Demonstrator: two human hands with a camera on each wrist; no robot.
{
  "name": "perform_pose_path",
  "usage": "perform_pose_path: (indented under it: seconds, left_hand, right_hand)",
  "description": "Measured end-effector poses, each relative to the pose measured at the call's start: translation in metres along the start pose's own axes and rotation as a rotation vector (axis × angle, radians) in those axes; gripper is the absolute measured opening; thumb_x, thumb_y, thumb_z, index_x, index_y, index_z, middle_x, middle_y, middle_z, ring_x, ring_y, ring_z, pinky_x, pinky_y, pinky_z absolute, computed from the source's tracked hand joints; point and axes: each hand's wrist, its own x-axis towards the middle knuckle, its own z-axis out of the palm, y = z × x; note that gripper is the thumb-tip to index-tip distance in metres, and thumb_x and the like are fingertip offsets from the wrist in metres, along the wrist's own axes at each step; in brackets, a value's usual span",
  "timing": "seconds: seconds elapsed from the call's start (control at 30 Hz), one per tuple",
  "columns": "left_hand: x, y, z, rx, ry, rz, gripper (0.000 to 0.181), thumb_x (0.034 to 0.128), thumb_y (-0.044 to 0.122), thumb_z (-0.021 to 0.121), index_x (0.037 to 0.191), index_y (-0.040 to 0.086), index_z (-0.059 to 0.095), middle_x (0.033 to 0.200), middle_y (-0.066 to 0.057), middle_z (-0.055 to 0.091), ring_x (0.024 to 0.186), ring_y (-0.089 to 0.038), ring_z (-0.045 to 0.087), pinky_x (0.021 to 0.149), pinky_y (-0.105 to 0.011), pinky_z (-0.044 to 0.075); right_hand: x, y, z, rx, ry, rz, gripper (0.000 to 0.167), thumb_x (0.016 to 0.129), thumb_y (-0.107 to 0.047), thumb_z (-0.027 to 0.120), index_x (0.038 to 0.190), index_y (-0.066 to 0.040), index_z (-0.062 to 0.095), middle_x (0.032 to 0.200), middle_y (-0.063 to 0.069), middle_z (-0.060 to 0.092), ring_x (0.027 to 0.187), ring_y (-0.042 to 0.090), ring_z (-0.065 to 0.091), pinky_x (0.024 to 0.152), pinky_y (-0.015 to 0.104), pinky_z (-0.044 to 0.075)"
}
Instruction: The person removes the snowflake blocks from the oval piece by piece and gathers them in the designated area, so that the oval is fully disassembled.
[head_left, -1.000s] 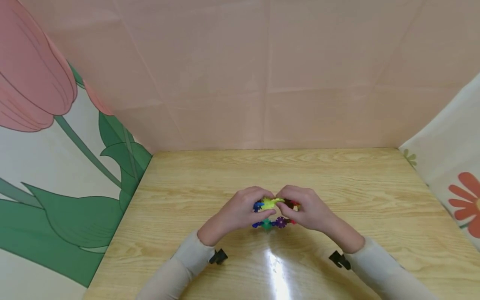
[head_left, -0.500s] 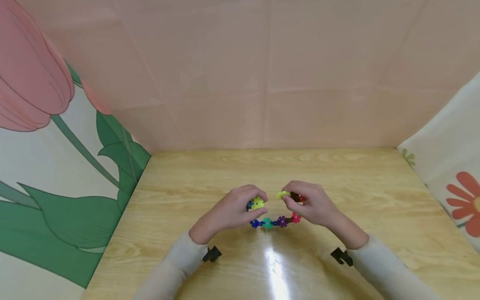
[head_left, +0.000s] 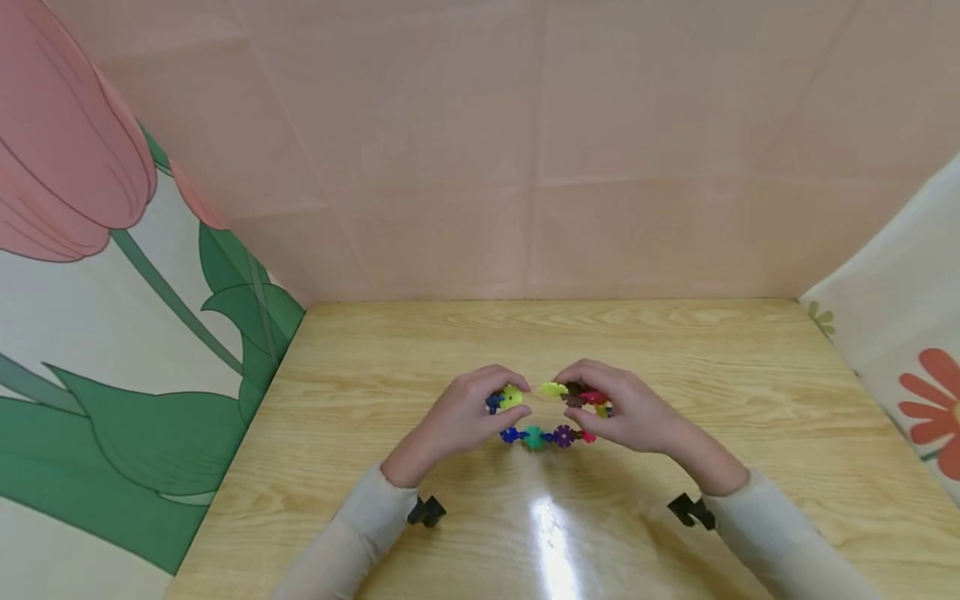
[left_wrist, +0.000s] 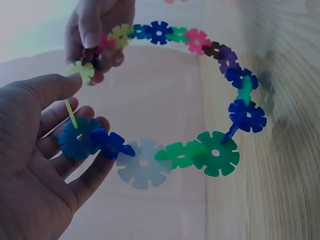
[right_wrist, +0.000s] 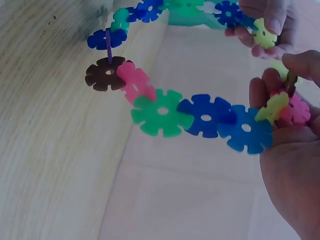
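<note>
About midway across the wooden table (head_left: 390, 342), and above it, I see a person holding up a chain (head_left: 534, 437) of bright notched discs, bent into a ring with a gap toward the table's far edge. The left hand (head_left: 468, 408) holds one end, thumb and fingers curled about a yellow disc (head_left: 512, 397). The right hand (head_left: 633, 408) pinches the other end at a brown disc (head_left: 574, 394), a second yellow disc (head_left: 553, 389) jutting past it. Whether the lowest discs touch the table, I can't tell. A pink backdrop (head_left: 420, 167) rises behind the table.
</note>
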Motion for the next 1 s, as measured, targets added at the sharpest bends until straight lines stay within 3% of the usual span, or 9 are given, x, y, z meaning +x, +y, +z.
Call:
perform_pose_path:
  seconds: [0.23, 0.43, 0.73, 0.93, 1.0]
  left_hand:
    - [0.002, -0.002, -0.004, -0.015, 0.004, -0.056, 0.023, 0.0967, 0.024, 0.071, 0.115, 0.012, 0.069, 0.116, -0.002, 0.071, 0.107, -0.013, 0.066, 0.092, -0.027, 0.055]
    - [0.003, -0.004, -0.005, -0.049, -0.013, -0.127, 0.025, 0.0981, 0.027, 0.069, 0.118, 0.013, 0.069, 0.117, 0.001, 0.07, 0.098, -0.011, 0.063, 0.083, -0.026, 0.055]
    - [-0.005, -0.01, 0.0, -0.093, -0.067, -0.143, 0.025, 0.0983, 0.027, 0.069, 0.119, 0.014, 0.068, 0.118, -0.001, 0.07, 0.098, -0.01, 0.062, 0.085, -0.027, 0.055]
    - [-0.003, -0.006, 0.0, -0.115, -0.079, -0.11, 0.027, 0.0967, 0.026, 0.071, 0.12, 0.013, 0.068, 0.119, -0.002, 0.07, 0.1, -0.011, 0.063, 0.087, -0.025, 0.055]
    - [-0.002, -0.005, 0.002, -0.128, -0.089, -0.111, 0.028, 0.0964, 0.025, 0.072, 0.121, 0.013, 0.068, 0.12, -0.002, 0.069, 0.101, -0.012, 0.063, 0.088, -0.03, 0.056]
  right_hand:
    - [0.002, 0.006, -0.006, -0.09, 0.052, -0.077, 0.036, 0.083, 0.004, 0.078, 0.116, -0.006, 0.068, 0.102, -0.001, 0.069, 0.086, 0.007, 0.066, 0.072, 0.024, 0.059]
    - [0.0, 0.008, -0.006, -0.073, 0.067, -0.037, 0.036, 0.085, 0.003, 0.078, 0.119, -0.006, 0.068, 0.099, -0.004, 0.068, 0.083, 0.004, 0.063, 0.069, 0.022, 0.056]
    - [-0.005, 0.006, 0.001, 0.036, 0.052, 0.034, 0.038, 0.09, 0.0, 0.075, 0.125, -0.009, 0.065, 0.107, 0.0, 0.071, 0.091, 0.009, 0.068, 0.077, 0.024, 0.059]
    - [-0.006, 0.003, 0.004, 0.093, 0.058, 0.078, 0.037, 0.09, 0.0, 0.074, 0.125, -0.007, 0.065, 0.109, 0.003, 0.072, 0.094, 0.011, 0.07, 0.078, 0.025, 0.059]
    - [-0.006, 0.003, 0.004, 0.098, 0.065, 0.084, 0.036, 0.09, 0.0, 0.074, 0.125, -0.005, 0.065, 0.11, 0.004, 0.072, 0.096, 0.011, 0.07, 0.079, 0.025, 0.059]
